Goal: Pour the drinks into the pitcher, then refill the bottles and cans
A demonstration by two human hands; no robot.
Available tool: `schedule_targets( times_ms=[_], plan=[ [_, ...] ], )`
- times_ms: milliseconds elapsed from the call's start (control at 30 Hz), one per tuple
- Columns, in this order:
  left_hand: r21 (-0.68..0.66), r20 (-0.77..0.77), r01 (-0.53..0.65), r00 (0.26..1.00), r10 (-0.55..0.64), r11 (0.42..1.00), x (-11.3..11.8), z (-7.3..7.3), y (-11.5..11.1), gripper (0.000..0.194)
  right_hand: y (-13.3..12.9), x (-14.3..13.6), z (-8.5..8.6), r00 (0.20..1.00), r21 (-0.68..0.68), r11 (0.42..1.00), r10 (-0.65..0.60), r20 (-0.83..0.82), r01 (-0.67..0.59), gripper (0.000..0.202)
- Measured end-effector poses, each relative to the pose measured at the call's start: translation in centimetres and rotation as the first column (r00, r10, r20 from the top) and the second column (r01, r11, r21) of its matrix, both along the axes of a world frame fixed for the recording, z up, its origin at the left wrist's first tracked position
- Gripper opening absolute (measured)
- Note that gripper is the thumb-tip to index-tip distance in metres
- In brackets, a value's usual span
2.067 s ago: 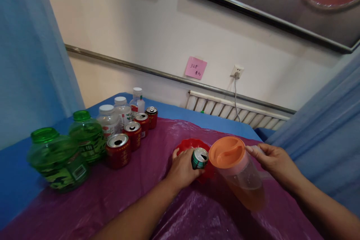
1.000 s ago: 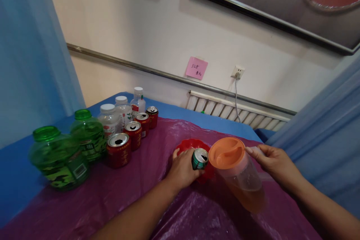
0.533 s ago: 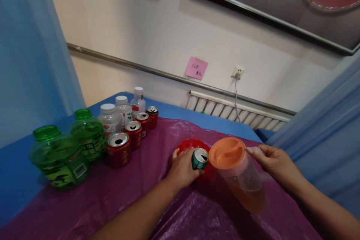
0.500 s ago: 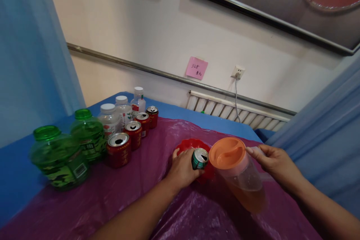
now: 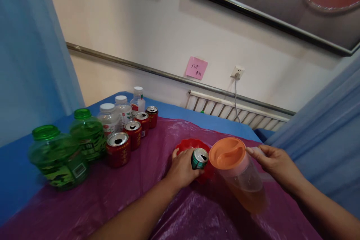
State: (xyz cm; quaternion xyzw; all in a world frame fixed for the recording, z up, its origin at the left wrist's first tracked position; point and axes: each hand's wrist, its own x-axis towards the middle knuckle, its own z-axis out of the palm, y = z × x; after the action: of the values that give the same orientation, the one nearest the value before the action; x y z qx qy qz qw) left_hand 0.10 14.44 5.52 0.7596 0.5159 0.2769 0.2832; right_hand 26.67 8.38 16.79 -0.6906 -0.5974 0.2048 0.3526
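My left hand (image 5: 182, 169) is wrapped round a green drink can (image 5: 200, 158) with an opened silver top. The can is over a red scalloped bowl (image 5: 189, 144), largely hidden behind my hand and the can. Gripped by its handle, a clear pitcher (image 5: 244, 180) with an orange lid (image 5: 227, 153) is in my right hand (image 5: 277, 160). The pitcher tilts toward the can, its lid edge right beside the can's top. Brownish liquid lies in the lower part of the pitcher. I cannot make out a stream between lid and can.
Several red cans (image 5: 118, 150) stand in a row on the left. Behind them are clear bottles with white caps (image 5: 123, 110) and two green jars (image 5: 56, 157). Purple plastic sheeting (image 5: 135, 195) covers part of the blue table (image 5: 174, 109). A radiator (image 5: 216, 107) is by the wall.
Almost nothing differs. Both hands, the green can and the tilted pitcher keep their places; the view shifts very slightly.
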Motion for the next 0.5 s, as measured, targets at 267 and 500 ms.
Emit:
schedule_targets(
  times_ms=[267,500],
  plan=[
    [-0.002,0.008,-0.010,1.000,0.010,1.000,-0.08,0.10,-0.09,0.059,-0.02,0.18,-0.25,1.000,0.004,1.000,0.005,-0.011,-0.005,0.062],
    [0.024,-0.003,-0.009,1.000,0.009,1.000,-0.12,-0.13,-0.17,0.059,-0.13,-0.04,-0.22,0.999,-0.009,1.000,0.011,-0.040,-0.011,0.062]
  ],
)
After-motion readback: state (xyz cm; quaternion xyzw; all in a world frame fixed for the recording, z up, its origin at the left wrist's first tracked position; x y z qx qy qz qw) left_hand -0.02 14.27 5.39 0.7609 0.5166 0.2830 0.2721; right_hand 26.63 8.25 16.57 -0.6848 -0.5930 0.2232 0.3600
